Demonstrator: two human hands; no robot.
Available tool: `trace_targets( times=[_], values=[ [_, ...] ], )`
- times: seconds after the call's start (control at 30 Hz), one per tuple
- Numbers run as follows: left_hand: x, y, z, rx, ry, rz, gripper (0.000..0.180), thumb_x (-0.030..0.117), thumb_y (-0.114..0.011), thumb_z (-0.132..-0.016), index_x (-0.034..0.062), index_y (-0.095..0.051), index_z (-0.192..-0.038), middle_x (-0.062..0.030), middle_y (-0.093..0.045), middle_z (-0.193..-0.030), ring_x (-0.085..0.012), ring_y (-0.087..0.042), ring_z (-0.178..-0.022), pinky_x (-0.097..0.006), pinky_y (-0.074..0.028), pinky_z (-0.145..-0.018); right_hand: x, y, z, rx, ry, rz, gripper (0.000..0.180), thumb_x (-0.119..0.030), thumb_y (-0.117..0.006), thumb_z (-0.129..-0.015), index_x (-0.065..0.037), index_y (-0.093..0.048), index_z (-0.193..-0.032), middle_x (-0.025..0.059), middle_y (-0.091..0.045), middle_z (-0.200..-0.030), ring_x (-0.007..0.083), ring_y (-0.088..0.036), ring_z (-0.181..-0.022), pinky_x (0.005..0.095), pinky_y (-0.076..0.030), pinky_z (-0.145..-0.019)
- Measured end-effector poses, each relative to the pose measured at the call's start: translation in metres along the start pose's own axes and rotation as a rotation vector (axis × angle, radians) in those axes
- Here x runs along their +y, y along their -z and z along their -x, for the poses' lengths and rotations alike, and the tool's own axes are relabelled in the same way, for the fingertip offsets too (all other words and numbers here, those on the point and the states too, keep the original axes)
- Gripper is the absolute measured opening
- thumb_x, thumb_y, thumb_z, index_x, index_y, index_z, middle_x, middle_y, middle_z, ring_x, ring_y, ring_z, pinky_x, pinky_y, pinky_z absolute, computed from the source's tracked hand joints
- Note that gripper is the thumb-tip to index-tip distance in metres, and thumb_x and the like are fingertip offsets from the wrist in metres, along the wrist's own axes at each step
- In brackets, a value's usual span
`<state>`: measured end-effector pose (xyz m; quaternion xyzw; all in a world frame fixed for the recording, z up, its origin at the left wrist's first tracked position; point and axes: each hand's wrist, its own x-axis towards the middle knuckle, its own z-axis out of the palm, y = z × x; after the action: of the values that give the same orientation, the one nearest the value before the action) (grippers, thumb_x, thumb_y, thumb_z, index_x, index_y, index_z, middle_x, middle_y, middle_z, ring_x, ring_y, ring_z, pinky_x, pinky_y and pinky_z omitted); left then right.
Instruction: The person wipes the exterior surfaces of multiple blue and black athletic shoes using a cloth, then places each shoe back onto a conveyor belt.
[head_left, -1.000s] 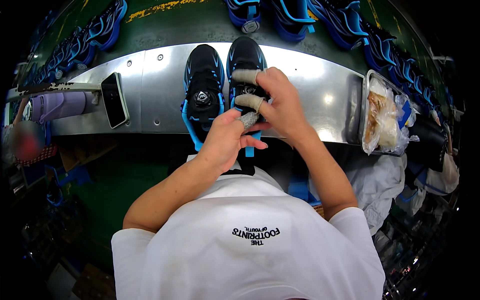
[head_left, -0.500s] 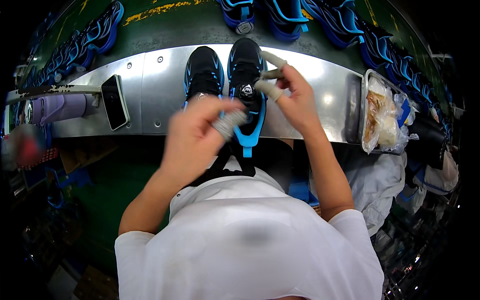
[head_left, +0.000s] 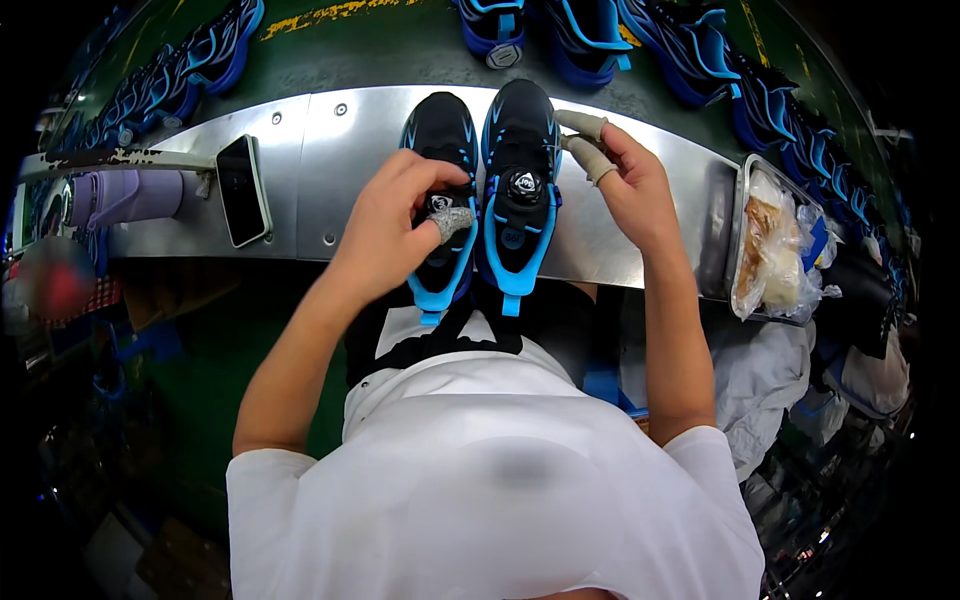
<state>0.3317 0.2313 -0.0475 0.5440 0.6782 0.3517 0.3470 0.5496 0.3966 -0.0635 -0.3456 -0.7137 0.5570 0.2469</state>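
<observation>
Steel-grey and curved by the lens, the metal worktop (head_left: 340,170) spans the view and serves as the landmark for everything else. Beyond its far edge, a green conveyor surface (head_left: 380,50) carries a row of blue shoes (head_left: 700,40). At the worktop's right end sits a metal tray (head_left: 742,200) holding crumpled plastic bags (head_left: 780,250). At its left end lies a lilac bottle (head_left: 125,195) on its side, and just right of that a dark phone (head_left: 243,190) lies flat.

In the worktop's middle, 2 black-and-blue shoes stand side by side, toes pointing away from the person and heels overhanging the near edge. The left shoe (head_left: 440,135) is partly covered by the left hand (head_left: 385,230), which curls closed around a small grey pad (head_left: 452,220), pressing it against the shoe's tongue area. The right shoe (head_left: 520,130) shows a round dial (head_left: 524,185) on its tongue, uncovered. The right hand (head_left: 635,195) hovers just beside that shoe, loosely open and gripping nothing, its 2 taped fingertips (head_left: 590,160) extended toward the shoe's side; I cannot tell whether they touch it.
</observation>
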Motion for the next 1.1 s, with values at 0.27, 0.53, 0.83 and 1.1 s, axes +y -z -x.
trace_targets(
  times=[0.27,0.53,0.83,1.1],
  values=[
    [0.001,-0.002,0.003,0.042,-0.02,-0.127,0.047,0.01,-0.075,-0.077,0.008,-0.06,-0.121,-0.0035,-0.059,-0.102,-0.0154,-0.052,-0.094,-0.028,-0.041,-0.085,-0.005,-0.005,0.001,-0.036,0.001,0.007,0.028,-0.01,-0.062,-0.095,-0.004,-0.066,-0.122,0.0045,-0.07,-0.103,0.0102,-0.062,-0.092,0.0232,-0.047,-0.08],
    [-0.007,-0.004,0.006,0.099,-0.119,-0.189,0.046,0.01,-0.076,-0.078,0.007,-0.06,-0.121,-0.0022,-0.06,-0.102,-0.0139,-0.052,-0.094,-0.027,-0.042,-0.085,-0.008,-0.003,-0.002,-0.064,-0.055,0.035,0.028,-0.01,-0.061,-0.095,-0.004,-0.066,-0.122,0.0068,-0.069,-0.11,0.014,-0.064,-0.1,0.026,-0.049,-0.089],
    [-0.019,0.006,0.006,-0.132,-0.021,0.226,0.041,0.011,-0.072,-0.08,0.0064,-0.064,-0.12,-0.0019,-0.063,-0.104,-0.0128,-0.05,-0.093,-0.027,-0.041,-0.084,-0.012,-0.009,-0.003,-0.111,-0.022,0.017,0.027,-0.008,-0.06,-0.095,-0.003,-0.066,-0.122,0.0063,-0.069,-0.11,0.0133,-0.064,-0.1,0.026,-0.049,-0.089],
    [-0.01,-0.02,0.005,0.176,-0.041,-0.001,0.041,0.016,-0.08,-0.077,0.0058,-0.063,-0.113,-0.0042,-0.058,-0.101,-0.0145,-0.052,-0.088,-0.026,-0.042,-0.082,-0.009,-0.018,-0.003,-0.135,0.019,-0.029,0.028,-0.008,-0.06,-0.096,-0.003,-0.066,-0.122,0.0064,-0.069,-0.11,0.0133,-0.064,-0.101,0.0257,-0.049,-0.09]
  ],
)
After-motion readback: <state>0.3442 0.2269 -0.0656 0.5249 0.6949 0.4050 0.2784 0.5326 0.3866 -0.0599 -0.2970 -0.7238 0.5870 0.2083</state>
